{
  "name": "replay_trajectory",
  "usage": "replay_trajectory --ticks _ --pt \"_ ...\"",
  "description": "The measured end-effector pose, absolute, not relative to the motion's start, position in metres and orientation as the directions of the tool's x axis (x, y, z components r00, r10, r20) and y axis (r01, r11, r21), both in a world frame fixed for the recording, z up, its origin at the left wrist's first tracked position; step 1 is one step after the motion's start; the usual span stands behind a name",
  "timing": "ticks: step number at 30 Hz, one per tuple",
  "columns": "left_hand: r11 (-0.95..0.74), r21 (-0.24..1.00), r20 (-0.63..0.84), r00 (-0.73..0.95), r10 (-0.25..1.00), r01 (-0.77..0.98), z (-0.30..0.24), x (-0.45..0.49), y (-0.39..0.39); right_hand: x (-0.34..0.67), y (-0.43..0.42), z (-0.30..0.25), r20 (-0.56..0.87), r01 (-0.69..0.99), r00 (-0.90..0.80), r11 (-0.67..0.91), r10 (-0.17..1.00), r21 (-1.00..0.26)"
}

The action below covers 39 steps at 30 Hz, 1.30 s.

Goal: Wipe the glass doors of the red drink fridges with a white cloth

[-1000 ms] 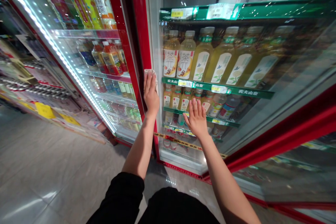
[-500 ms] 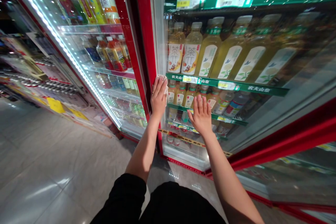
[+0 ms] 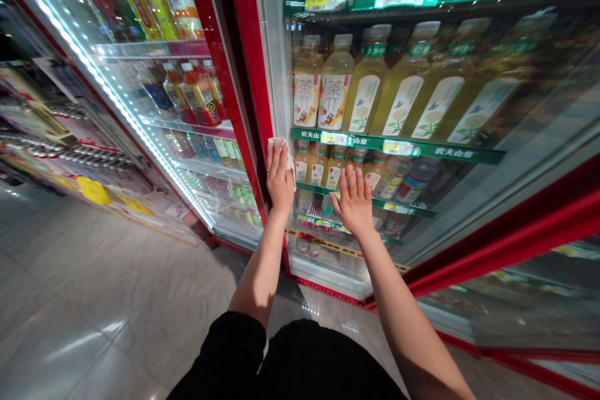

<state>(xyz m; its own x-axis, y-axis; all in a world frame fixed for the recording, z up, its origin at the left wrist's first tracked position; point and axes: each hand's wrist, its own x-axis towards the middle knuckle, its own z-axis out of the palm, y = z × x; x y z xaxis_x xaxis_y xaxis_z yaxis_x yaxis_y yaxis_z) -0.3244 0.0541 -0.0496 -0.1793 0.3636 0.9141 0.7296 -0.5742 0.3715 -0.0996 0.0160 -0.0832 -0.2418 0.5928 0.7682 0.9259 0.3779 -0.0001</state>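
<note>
My left hand [image 3: 280,180] lies over a pale cloth [image 3: 277,141], pressing it against the left edge of the glass door beside the red frame [image 3: 254,62]. The cloth shows around my fingertips and along the right side of the hand; the rest is hidden under the palm. My right hand [image 3: 355,203] rests flat on the glass door [image 3: 422,190], fingers stretched out and holding nothing. Behind the glass, just above both hands, bottled teas [image 3: 334,84] stand in a row on a green-edged shelf [image 3: 457,151]. Smaller bottles [image 3: 335,165] fill the shelf below.
Another lit drinks cooler [image 3: 201,97] stands to the left. Further left is a low display rack [image 3: 94,144] with yellow tags. A red door frame [image 3: 515,228] slants across the right. Grey tiled floor [image 3: 94,287] lies below.
My left hand has slid slightly down the door edge with the cloth. The right hand keeps its place on the glass. The view has shifted a little.
</note>
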Motion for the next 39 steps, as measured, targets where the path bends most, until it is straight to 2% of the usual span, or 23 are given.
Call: replay_trajectory --ticks 2,4,7,12,17,20,24,27,32,35,37,39 --pt "-0.529 0.427 0.900 -0.290 0.325 0.734 -0.056 -0.322 0.052 -0.100 0.016 -0.083 0.773 0.927 -0.243 0.375 0.585 0.008" --pt "-0.506 0.441 0.896 -0.330 0.297 0.742 -0.066 -0.312 0.047 -0.100 0.016 -0.082 0.769 0.926 -0.247 0.377 0.590 0.008" --pt "-0.517 0.398 0.913 -0.268 0.308 0.758 -0.075 -0.294 0.041 -0.099 0.016 -0.082 0.753 0.922 -0.257 0.388 0.606 0.002" --pt "-0.547 0.283 0.946 -0.136 0.295 0.788 -0.059 -0.302 0.044 -0.096 0.013 -0.079 0.738 0.915 -0.275 0.403 0.617 0.005" --pt "-0.508 0.381 0.917 -0.244 0.316 0.773 -0.066 -0.309 0.043 -0.095 0.006 -0.072 0.732 0.914 -0.275 0.405 0.624 -0.001" --pt "-0.537 0.420 0.896 -0.243 0.371 0.731 -0.081 -0.291 0.034 -0.094 0.001 -0.071 0.727 0.912 -0.288 0.411 0.624 0.008" --pt "-0.597 0.403 0.889 -0.141 0.435 0.694 -0.077 -0.273 0.031 -0.090 -0.010 -0.080 0.714 0.913 -0.280 0.407 0.642 -0.007" --pt "-0.633 0.360 0.898 -0.071 0.434 0.685 -0.056 -0.278 0.039 -0.083 -0.015 -0.087 0.713 0.916 -0.273 0.401 0.646 -0.012" --pt "-0.602 0.409 0.904 -0.214 0.371 0.686 -0.053 -0.283 0.046 -0.065 -0.015 -0.091 0.714 0.930 -0.242 0.368 0.657 -0.024" --pt "-0.565 0.458 0.879 -0.255 0.403 0.687 -0.076 -0.265 0.038 -0.057 -0.011 -0.092 0.695 0.930 -0.251 0.367 0.673 -0.019" --pt "-0.553 0.484 0.857 -0.239 0.457 0.678 -0.089 -0.251 0.033 -0.055 -0.009 -0.093 0.685 0.928 -0.256 0.371 0.682 -0.022" --pt "-0.582 0.456 0.865 -0.182 0.467 0.673 -0.093 -0.245 0.032 -0.053 -0.008 -0.093 0.682 0.928 -0.255 0.371 0.685 -0.025"
